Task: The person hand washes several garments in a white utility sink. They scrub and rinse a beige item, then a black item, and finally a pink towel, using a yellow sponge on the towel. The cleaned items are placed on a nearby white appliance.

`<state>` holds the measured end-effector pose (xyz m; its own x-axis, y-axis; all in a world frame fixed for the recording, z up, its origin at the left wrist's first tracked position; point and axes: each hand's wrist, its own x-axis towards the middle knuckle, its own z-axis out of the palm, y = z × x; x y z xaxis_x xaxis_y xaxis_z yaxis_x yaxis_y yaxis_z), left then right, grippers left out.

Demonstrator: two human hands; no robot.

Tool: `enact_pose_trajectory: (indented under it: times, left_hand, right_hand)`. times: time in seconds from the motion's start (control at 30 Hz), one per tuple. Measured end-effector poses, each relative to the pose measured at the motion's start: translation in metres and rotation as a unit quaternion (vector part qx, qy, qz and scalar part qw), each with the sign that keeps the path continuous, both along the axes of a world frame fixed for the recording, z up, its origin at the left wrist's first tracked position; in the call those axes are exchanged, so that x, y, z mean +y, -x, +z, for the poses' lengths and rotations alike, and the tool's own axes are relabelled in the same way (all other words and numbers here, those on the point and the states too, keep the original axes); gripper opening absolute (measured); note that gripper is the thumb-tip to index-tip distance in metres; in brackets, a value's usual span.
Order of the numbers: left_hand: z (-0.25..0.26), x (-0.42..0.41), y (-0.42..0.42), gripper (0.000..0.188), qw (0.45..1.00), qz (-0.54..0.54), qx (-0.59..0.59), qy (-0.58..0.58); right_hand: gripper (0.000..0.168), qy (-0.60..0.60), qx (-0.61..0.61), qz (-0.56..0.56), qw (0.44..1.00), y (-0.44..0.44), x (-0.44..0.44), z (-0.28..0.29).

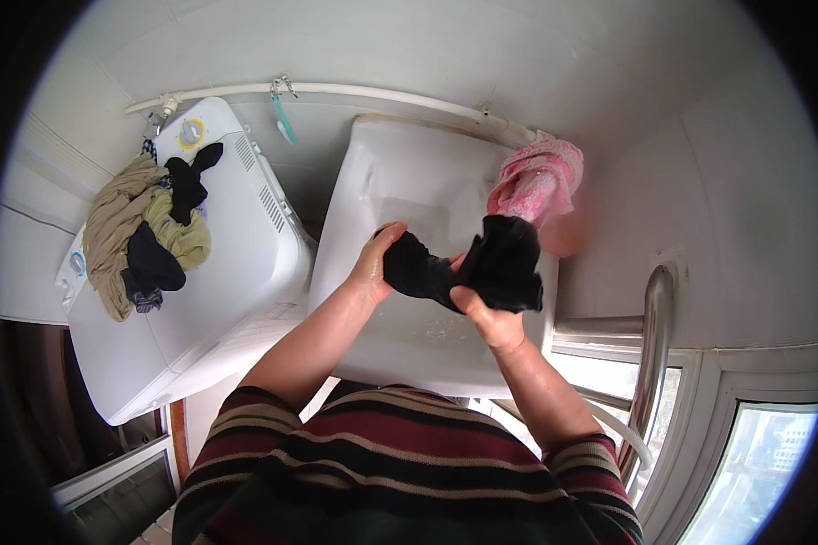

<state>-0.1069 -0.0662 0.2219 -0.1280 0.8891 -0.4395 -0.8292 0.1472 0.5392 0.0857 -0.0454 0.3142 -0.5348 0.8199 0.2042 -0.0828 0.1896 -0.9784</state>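
Observation:
A black cloth garment [501,262], its kind not clear, is stretched and bunched between my two hands above a white sink basin [341,272]. My left hand [380,262] grips its left end, fingers wrapped over the top. Toward the middle of the cloth, my right hand [487,317] is closed around it, thumb in front, and the wider loose end spreads above that hand. Part of the fingers on both hands is hidden by the cloth. A pink and white towel [538,180] lies bunched over the basin's back right corner, just beyond the black cloth.
Left of the basin stands a white washing machine [238,272] with beige trousers or cloth [119,218], black socks [187,184] and other clothes on its lid. A white pipe [382,93] runs along the wall, a teal brush [284,121] hanging from it. A metal rail [656,306] stands right.

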Motion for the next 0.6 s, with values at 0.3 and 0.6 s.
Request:
enact_pose_trajectory:
  times: [0.3, 0.6]
  left_hand:
    - [0.063, 0.063, 0.008, 0.044, 0.924, -0.345, 0.129, -0.106]
    - [0.039, 0.064, -0.017, 0.05, 0.808, -0.31, 0.481, -0.143]
  right_hand:
    - [0.026, -0.467, -0.038, 0.281, 0.837, 0.072, -0.022, 0.032]
    - [0.028, -0.475, -0.325, 0.472, 0.668, 0.11, -0.024, -0.026]
